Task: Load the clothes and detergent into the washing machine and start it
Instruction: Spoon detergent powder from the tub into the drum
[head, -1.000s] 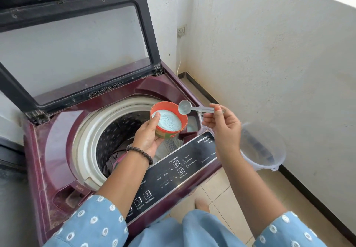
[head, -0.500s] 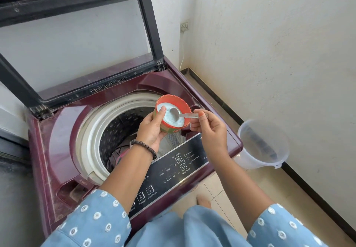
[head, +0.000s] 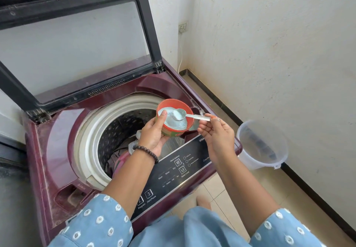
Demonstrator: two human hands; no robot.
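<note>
We grip the detergent tub point(head: 174, 119) in the left hand point(head: 154, 133) over the drum point(head: 123, 131) to catch spills, while the right hand point(head: 216, 131) pinches the loaded spoon point(head: 185, 114).

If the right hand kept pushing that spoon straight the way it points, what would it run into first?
The right hand aims the spoon leftward into the orange tub. It would likely dig through the powder, then meet the tub's far wall by the left hand thumb; depth is unclear.

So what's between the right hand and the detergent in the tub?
In the head view, only the spoon: the right hand pinches its handle, and its bowl sits heaped in the detergent inside the tub.
</note>
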